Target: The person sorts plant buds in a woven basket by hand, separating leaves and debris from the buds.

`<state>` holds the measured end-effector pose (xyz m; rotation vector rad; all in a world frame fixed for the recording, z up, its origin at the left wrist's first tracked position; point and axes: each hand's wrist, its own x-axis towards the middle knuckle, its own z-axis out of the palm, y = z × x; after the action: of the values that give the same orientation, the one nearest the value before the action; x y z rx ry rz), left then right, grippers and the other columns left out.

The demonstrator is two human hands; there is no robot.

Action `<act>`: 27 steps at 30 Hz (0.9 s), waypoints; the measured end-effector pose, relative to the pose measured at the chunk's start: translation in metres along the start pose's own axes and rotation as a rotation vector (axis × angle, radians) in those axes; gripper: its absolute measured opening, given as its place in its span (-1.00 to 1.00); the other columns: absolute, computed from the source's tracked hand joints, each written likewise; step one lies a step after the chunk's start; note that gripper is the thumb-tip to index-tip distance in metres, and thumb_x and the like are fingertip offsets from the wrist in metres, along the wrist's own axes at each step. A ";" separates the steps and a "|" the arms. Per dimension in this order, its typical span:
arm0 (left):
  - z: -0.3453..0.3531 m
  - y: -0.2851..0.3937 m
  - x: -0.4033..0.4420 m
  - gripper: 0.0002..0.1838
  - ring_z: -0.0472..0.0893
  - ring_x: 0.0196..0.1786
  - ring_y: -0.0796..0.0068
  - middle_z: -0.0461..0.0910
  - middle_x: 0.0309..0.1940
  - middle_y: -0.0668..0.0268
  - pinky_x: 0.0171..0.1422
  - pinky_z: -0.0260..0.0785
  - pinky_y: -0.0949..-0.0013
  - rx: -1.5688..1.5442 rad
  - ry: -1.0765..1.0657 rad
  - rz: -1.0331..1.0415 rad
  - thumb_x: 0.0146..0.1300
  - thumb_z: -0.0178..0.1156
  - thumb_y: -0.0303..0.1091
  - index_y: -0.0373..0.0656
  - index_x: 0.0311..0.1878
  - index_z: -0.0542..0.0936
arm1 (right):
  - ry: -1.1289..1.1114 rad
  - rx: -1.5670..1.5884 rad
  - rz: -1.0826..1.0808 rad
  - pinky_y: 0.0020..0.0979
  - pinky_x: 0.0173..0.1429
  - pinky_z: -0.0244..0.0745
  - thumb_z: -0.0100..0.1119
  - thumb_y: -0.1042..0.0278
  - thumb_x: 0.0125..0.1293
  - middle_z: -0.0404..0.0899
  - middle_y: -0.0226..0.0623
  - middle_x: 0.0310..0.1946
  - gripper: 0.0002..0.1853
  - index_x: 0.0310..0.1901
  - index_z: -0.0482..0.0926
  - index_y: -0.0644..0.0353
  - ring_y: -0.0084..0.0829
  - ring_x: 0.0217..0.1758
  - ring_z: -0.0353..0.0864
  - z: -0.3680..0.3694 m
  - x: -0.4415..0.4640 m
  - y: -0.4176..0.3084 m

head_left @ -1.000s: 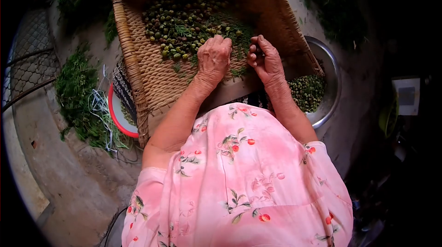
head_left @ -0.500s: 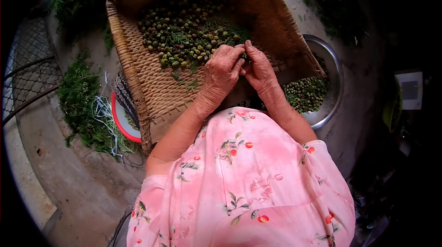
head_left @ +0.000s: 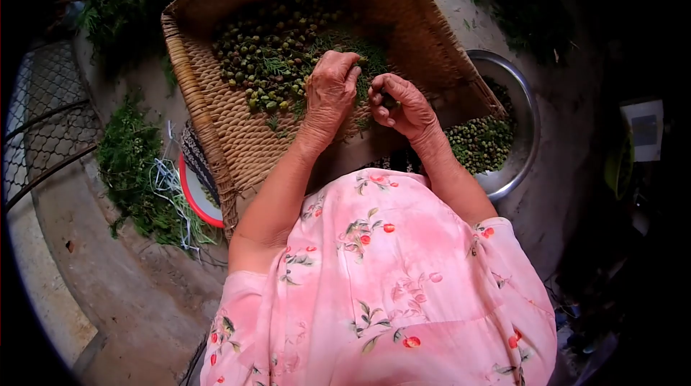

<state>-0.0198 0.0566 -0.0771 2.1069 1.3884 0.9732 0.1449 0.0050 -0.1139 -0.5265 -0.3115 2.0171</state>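
Note:
A woven wicker basket (head_left: 198, 91) with a tall back holds a heap of small green cones (head_left: 268, 75) with feathery evergreen sprigs (head_left: 368, 53) among them. Over the heap's near right edge, my left hand (head_left: 332, 87) is closed, thumb and fingers pinched; whatever they hold is hidden. Just right of it, apart from it, my right hand (head_left: 404, 106) curls palm inward around a few dark green cones (head_left: 389, 101). Both hands are above the basket's front part.
A metal basin (head_left: 531, 119) with more green cones stands right of the basket. On the left are a red-rimmed bowl (head_left: 190, 195), white strings (head_left: 173, 191) and evergreen branches (head_left: 129, 155) on the concrete floor. More branches (head_left: 137, 4) lie at the back.
My hands were together, fingers touching; now they are apart. The left hand has moved up and left over the heap, and the right slightly down, showing the cones in its palm.

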 end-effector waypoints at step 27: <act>-0.020 -0.001 0.002 -0.79 0.50 -0.34 0.70 0.59 -0.32 0.46 -0.26 0.37 0.59 -0.651 -0.029 -0.429 0.24 0.19 -0.46 -0.21 -0.06 0.61 | 0.166 0.018 -0.076 -0.44 -0.40 0.51 -0.02 0.18 0.43 0.57 -0.24 -0.28 -0.70 -0.03 0.50 0.24 -0.41 -0.33 0.59 0.013 0.009 0.006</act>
<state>-0.0356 0.0583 -0.0641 1.2807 1.2172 1.0245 0.1303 0.0100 -0.1073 -0.6566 -0.2088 1.8878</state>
